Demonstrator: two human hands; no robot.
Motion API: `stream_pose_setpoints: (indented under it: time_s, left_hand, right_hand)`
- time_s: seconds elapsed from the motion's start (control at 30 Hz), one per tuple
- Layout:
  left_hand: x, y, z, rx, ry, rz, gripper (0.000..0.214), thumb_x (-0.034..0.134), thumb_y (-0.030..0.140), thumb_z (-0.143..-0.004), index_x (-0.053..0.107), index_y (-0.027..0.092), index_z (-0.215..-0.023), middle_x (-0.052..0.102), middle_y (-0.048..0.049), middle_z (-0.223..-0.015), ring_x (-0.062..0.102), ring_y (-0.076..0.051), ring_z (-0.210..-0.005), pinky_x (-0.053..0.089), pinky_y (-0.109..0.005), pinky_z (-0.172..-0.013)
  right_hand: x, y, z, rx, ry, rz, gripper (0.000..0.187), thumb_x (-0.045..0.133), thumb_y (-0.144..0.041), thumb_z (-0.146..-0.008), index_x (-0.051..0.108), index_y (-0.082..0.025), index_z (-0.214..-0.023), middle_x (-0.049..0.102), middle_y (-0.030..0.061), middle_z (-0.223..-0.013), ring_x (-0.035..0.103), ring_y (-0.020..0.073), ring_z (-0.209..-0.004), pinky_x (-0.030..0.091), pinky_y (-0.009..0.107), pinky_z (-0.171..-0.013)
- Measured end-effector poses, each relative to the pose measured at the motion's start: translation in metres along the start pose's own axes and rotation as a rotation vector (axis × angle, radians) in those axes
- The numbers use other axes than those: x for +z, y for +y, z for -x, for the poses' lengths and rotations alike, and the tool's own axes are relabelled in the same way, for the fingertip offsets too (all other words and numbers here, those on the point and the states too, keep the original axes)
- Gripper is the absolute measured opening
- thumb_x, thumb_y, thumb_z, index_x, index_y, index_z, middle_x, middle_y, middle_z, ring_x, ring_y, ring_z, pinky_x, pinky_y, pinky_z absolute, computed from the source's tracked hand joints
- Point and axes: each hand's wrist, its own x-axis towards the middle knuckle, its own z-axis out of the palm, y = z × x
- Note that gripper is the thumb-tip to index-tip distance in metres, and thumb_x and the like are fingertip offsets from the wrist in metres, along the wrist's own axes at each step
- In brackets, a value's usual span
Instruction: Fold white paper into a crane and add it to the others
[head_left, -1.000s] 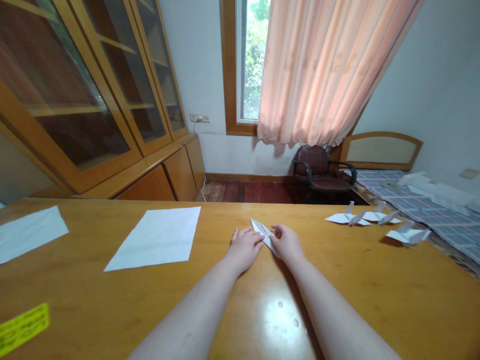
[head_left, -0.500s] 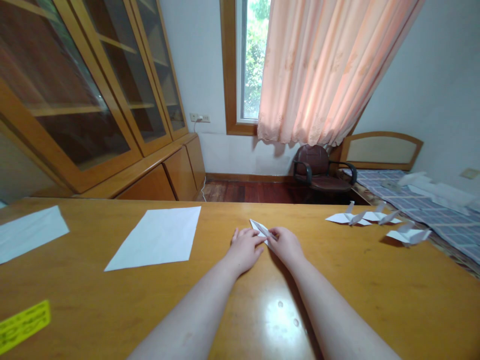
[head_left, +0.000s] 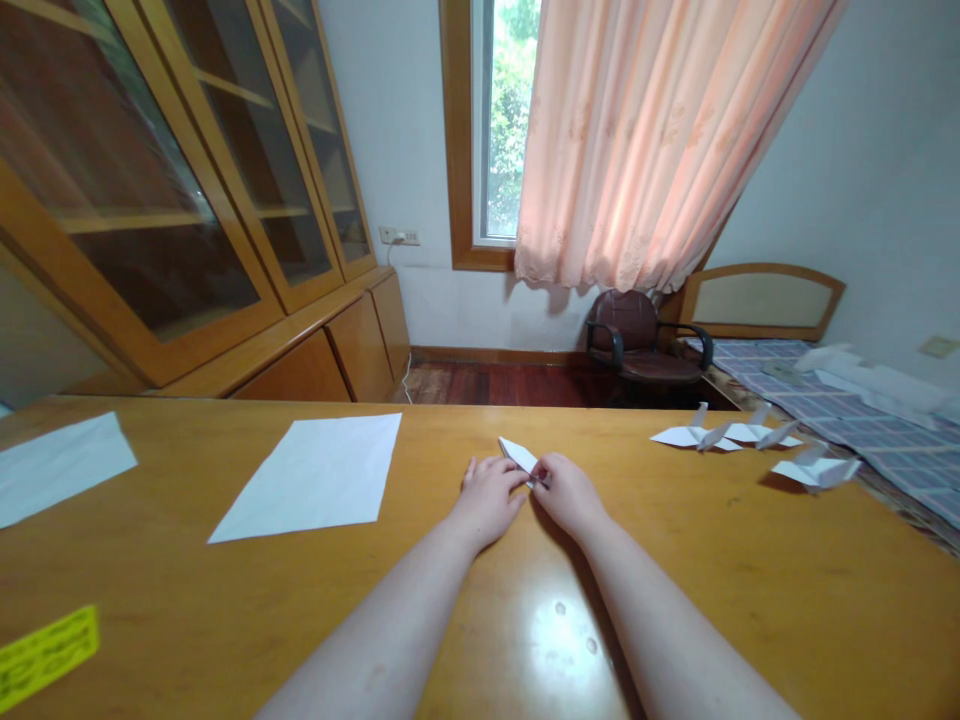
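A narrow folded piece of white paper [head_left: 516,453] lies on the desk in front of me, its pointed end facing away to the upper left. My left hand [head_left: 490,497] rests on the desk with its fingertips holding the paper's near left side down. At the near right end, the fingers of my right hand [head_left: 568,490] are closed in a pinch on the paper and cover that part. Folded paper cranes [head_left: 816,470] stand at the right, a short way from my right hand.
A flat white sheet [head_left: 319,480] lies left of my hands, another white paper [head_left: 64,465] at the far left. A yellow label [head_left: 49,655] sits at the lower left of the wooden desk [head_left: 225,620]. Beyond the far edge stand a chair [head_left: 637,340] and a bed [head_left: 862,400].
My right fingers have moved slightly left and turned the paper's flap over, so a smooth white face now shows on top. My left hand has stayed in place.
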Motion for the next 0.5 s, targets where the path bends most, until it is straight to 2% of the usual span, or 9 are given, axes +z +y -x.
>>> stream_pose_setpoints:
  time_s: [0.13,0.27,0.33,0.43,0.5]
  left_hand:
    - [-0.0021,-0.0002,-0.002,-0.021,0.017,0.011,0.023,0.051,0.031,-0.085,0.066,0.032,-0.103,0.062,-0.0004,-0.115,0.049,-0.022,-0.11,0.024,-0.049,-0.106]
    - [-0.0042,-0.0013,-0.0044,-0.062,0.019,0.021,0.022,0.048,0.028,-0.086,0.068,0.025,-0.094,0.066,-0.003,-0.103,0.054,-0.02,-0.101,0.034,-0.039,-0.099]
    - [-0.005,-0.0019,-0.0051,-0.096,0.061,0.017,0.021,0.049,0.026,-0.085,0.067,0.023,-0.093,0.066,-0.004,-0.1,0.056,-0.02,-0.098,0.039,-0.036,-0.094]
    - [-0.0058,-0.0019,-0.0048,-0.132,0.133,0.008,0.022,0.049,0.025,-0.084,0.064,0.021,-0.1,0.063,-0.0054,-0.109,0.055,-0.02,-0.102,0.04,-0.035,-0.094]
    - [-0.0058,-0.0007,-0.0035,-0.079,0.123,0.011,0.028,0.048,0.027,-0.086,0.061,0.022,-0.11,0.058,-0.0054,-0.122,0.051,-0.021,-0.113,0.035,-0.036,-0.101]
  right_hand:
    - [-0.001,-0.0023,0.0029,-0.029,-0.021,-0.015,0.006,0.056,-0.017,-0.074,0.06,-0.019,-0.073,0.058,0.0005,-0.073,0.051,0.0121,-0.067,0.034,0.022,-0.062]
    - [-0.0019,-0.0039,0.0039,-0.018,-0.056,-0.04,0.014,0.055,-0.024,-0.078,0.062,-0.018,-0.068,0.057,0.0009,-0.071,0.051,0.0121,-0.065,0.035,0.023,-0.062]
    - [-0.0022,-0.004,0.0033,-0.004,-0.073,-0.051,0.015,0.055,-0.025,-0.078,0.064,-0.019,-0.068,0.058,0.0014,-0.071,0.052,0.0124,-0.066,0.036,0.023,-0.063]
    - [-0.0027,-0.0041,0.0022,0.009,-0.094,-0.055,0.012,0.057,-0.024,-0.077,0.065,-0.019,-0.07,0.059,0.0015,-0.073,0.052,0.0126,-0.065,0.036,0.023,-0.062]
    - [-0.0033,-0.0044,0.0018,0.0,-0.102,-0.059,0.009,0.058,-0.023,-0.076,0.065,-0.019,-0.072,0.059,0.0012,-0.073,0.052,0.013,-0.066,0.036,0.024,-0.063]
